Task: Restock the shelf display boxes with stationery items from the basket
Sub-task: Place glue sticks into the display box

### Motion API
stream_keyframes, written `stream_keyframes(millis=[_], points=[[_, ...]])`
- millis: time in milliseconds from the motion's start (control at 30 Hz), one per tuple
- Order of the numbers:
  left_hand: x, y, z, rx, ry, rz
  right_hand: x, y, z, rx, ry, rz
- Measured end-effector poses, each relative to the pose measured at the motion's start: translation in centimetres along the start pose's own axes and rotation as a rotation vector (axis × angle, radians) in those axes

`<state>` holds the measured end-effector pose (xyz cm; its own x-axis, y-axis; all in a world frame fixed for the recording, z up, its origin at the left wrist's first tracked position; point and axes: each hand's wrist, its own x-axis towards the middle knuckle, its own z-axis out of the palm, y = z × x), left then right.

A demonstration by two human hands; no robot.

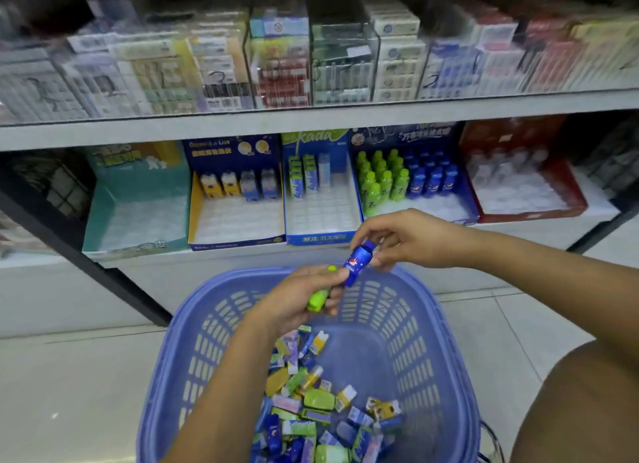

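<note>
A purple plastic basket (408, 310) stands on the floor below me, with several small stationery items (321, 410) heaped in its bottom. Above its far rim my left hand (297, 300) grips a green bottle-shaped item (318, 299) and touches the lower end of a blue bottle-shaped item (358, 262). My right hand (397, 238) pinches the top of that blue item. On the lower shelf behind, a dark blue display box (411, 200) holds rows of green and blue bottle-shaped items.
Left of it stand a blue box (321, 238), a yellow-and-blue box (235, 245) and a teal box (135, 248); a red box (529, 213) is at the right. The upper shelf (311, 124) carries clear bins of packaged goods. My knee (581, 407) is at bottom right.
</note>
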<state>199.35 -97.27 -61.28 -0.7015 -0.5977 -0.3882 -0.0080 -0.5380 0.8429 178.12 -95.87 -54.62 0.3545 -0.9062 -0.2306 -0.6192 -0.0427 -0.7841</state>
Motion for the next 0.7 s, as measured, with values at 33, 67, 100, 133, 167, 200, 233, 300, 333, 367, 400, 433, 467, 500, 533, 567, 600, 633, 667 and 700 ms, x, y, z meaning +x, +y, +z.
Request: stream_keyframes(millis=[33,67,100,133,167,200,233,300,333,367,400,433,467,500,533,567,600,633,667,700], points=[[0.4,0.2,0.8,0.023,0.024,0.062,-0.2,0.0,-0.4,0.079,0.023,-0.001],[0.8,0.5,1.6,0.064,0.065,0.127,-0.3,0.0,-0.8,0.171,0.055,0.008],[1.2,0.8,2.2,0.134,0.126,0.192,-0.2,0.0,-1.2,0.258,0.098,0.024],[1.6,1.0,2.5,0.224,0.199,0.244,-0.2,0.0,-1.5,0.321,0.148,0.041],[2.0,1.1,2.8,0.313,0.269,0.287,-0.1,0.0,-1.7,0.35,0.196,0.051],[2.3,1.2,2.9,0.382,0.33,0.319,0.0,0.0,-1.8,0.355,0.231,0.053],[2.6,1.2,2.9,0.424,0.366,0.348,0.2,0.0,-2.0,0.342,0.25,0.053],[2.9,1.2,3.1,0.445,0.399,0.389,0.5,-0.2,-2.7,0.27,0.257,0.052],[3.0,1.4,3.3,0.426,0.408,0.394,0.6,-0.2,-3.5,0.224,0.265,0.057],[3.1,1.4,3.4,0.379,0.408,0.384,0.6,-0.2,-4.6,0.172,0.289,0.068],[3.2,1.5,3.6,0.315,0.402,0.356,0.6,0.0,-5.9,0.091,0.333,0.082],[3.3,1.6,3.6,0.256,0.395,0.32,0.5,0.3,-7.4,-0.019,0.385,0.099],[3.3,1.6,3.7,0.22,0.395,0.279,0.3,0.7,-8.8,-0.139,0.431,0.119],[3.5,1.6,3.7,0.206,0.4,0.244,0.1,1.3,-10.0,-0.248,0.469,0.146],[3.5,1.5,3.8,0.207,0.408,0.221,-0.2,2.0,-11.1,-0.34,0.499,0.178],[3.7,1.5,3.8,0.213,0.414,0.209,-0.4,2.8,-12.0,-0.412,0.521,0.214],[3.8,1.4,3.9,0.215,0.416,0.201,-0.4,3.6,-12.7,-0.47,0.536,0.249],[4.0,1.4,4.0,0.218,0.413,0.195,-0.4,4.4,-13.2,-0.518,0.545,0.28],[4.2,1.4,4.1,0.221,0.407,0.188,-0.4,5.1,-13.6,-0.555,0.545,0.306],[4.5,1.3,4.1,0.222,0.4,0.182,-0.3,5.7,-13.8,-0.583,0.534,0.332]])
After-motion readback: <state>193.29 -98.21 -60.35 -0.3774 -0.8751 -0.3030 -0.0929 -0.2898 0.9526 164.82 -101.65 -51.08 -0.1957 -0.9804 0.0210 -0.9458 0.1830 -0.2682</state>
